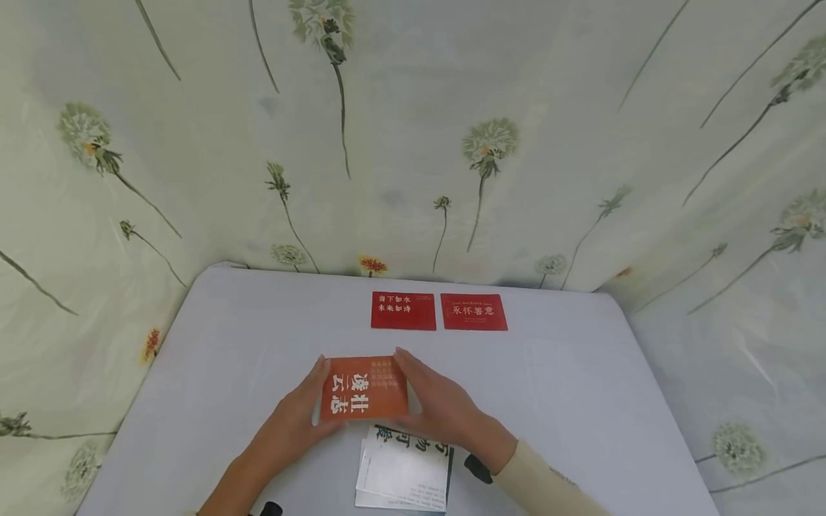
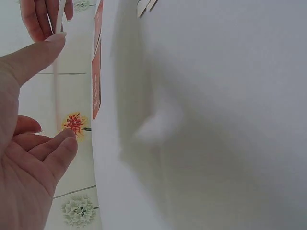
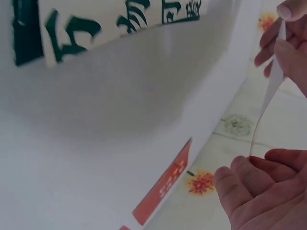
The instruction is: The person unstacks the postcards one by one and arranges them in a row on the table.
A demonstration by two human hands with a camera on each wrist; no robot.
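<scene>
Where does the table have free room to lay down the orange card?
The table is bare left of the left hand, right of the right hand, and either side of the red cards. Crowded: near middle, with stacked white cards and the held orange card.

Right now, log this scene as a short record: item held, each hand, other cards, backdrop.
Item held: orange card with white characters, raised off the table
Left hand: grips its left end
Right hand: grips its right end
Far side: left red card and right red card, slightly apart
Near side: overlapping white cards, dark characters on top
Backdrop: dandelion-print covering
</scene>
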